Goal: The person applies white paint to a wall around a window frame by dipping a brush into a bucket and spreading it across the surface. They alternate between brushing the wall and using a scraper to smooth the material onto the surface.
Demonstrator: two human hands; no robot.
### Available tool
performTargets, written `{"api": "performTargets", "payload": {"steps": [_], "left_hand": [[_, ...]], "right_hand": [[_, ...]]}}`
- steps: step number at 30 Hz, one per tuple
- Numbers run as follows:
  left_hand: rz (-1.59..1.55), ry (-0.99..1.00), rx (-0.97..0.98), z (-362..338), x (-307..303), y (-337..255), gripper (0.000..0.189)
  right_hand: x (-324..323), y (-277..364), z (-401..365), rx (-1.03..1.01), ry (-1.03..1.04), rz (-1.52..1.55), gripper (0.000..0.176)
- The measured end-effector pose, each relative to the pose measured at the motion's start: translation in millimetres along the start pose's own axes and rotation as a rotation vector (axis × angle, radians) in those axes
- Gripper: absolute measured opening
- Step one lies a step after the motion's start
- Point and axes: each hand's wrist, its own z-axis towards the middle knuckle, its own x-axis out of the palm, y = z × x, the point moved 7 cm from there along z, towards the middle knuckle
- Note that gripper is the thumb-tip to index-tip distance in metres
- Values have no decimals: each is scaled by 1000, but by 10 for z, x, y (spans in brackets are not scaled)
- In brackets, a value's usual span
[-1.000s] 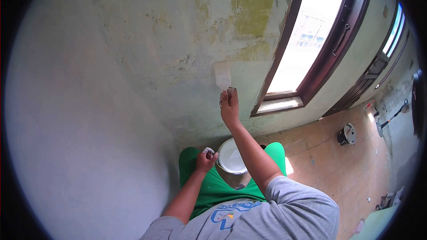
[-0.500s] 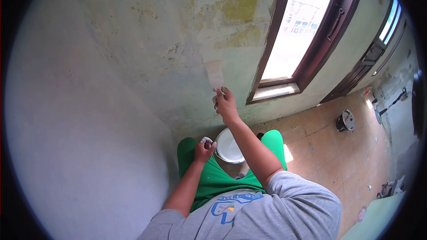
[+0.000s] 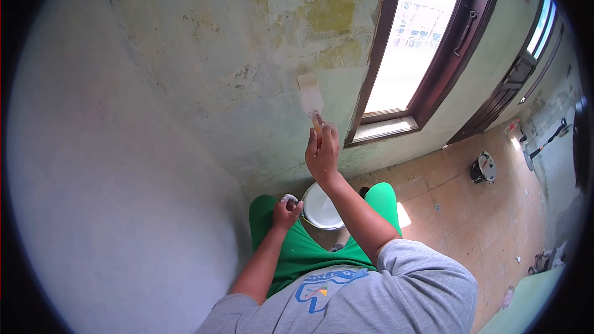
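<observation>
Landmark: window point(image 3: 413, 46). Scraper point(image 3: 310, 94) is just left of its lower part, blade up, over the wall point(image 3: 247, 105); can't tell if the edge touches. Right hand point(image 3: 322, 151) sits left of the window's bottom corner, fingers closed around the scraper's handle. Left hand point(image 3: 286, 213) is well below and left of the window, fingers curled, whitish stuff on them (can't tell if they pinch anything). White bucket point(image 3: 323, 208) is below-left of the window, between the knees.

Risks, my read:
- Blade corner could gouge the wall if the scraper tilts; cause would be uneven wrist pressure.
- Loose patches left of the window look flaky, so a hard push could lift more coating.
- A stroke carried too far right could nick or smear the window frame point(image 3: 374, 74); little gap there.
- Drips or crumbs could land on the trousers point(image 3: 382, 201) below the window, since the arm reaches over them.
- A knee shift could knock the bucket: legs straddle it closely.
</observation>
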Motion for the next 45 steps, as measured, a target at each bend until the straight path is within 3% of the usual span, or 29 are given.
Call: {"api": "performTargets", "payload": {"steps": [2, 7, 10, 13, 19, 25, 31, 37, 41, 45], "left_hand": [[9, -1, -3, 8, -21, -16, 26], [17, -28, 6, 16, -34, 61, 27], [18, -14, -8, 24, -24, 81, 27], [0, -4, -9, 8, 5, 81, 28], [-19, -16, 4, 38, 12, 123, 28], [3, -2, 23, 39, 15, 96, 27], [-24, -36, 14, 40, -17, 77, 26], [-6, -21, 32, 44, -9, 70, 25], [-39, -27, 17, 45, -14, 50, 25], [-5, 3, 23, 36, 6, 43, 25]], "right_hand": [[31, 104, 126, -65, 17, -33, 38], [147, 91, 200, 133, 295, -273, 52], [25, 202, 148, 263, 403, -372, 41], [-145, 269, 167, 237, 440, -353, 48], [-268, 542, 381, 74, 264, -198, 45], [-153, 499, 465, 157, 447, -371, 41], [-314, 749, 598, 127, 342, -271, 37], [-289, 598, 504, 158, 496, -313, 36], [-248, 670, 522, 142, 377, -236, 37], [-56, 450, 404, 135, 501, -292, 39]]}}
